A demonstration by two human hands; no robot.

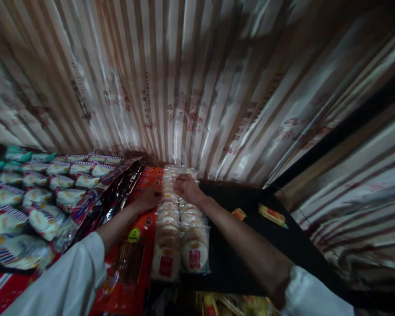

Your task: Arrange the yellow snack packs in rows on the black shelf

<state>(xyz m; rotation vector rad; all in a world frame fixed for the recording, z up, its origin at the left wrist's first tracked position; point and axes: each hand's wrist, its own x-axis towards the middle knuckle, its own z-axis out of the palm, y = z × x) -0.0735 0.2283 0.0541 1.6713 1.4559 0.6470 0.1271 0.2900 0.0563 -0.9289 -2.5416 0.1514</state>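
Note:
Two rows of overlapping clear packs of round, pale flat cakes (166, 260) run away from me over a dark surface. My right hand (188, 189) is at the far part of the right row, its fingers bent and closed on the edge of a pack. At the left row's outer side is my left hand (147, 199), fingers drawn together against the packs; what they grip is hard to see in the dim, blurred picture. Under my left forearm lie red-orange snack bags (130, 263) with brown sticks showing through a window.
Dark shiny bags (118, 188) and several rows of white packets (41, 219) fill the left side. Small yellow packets (272, 215) lie on the black surface (230, 254) at right. Behind hangs a striped plastic sheet (191, 87); a dark pole (335, 131) slants across it.

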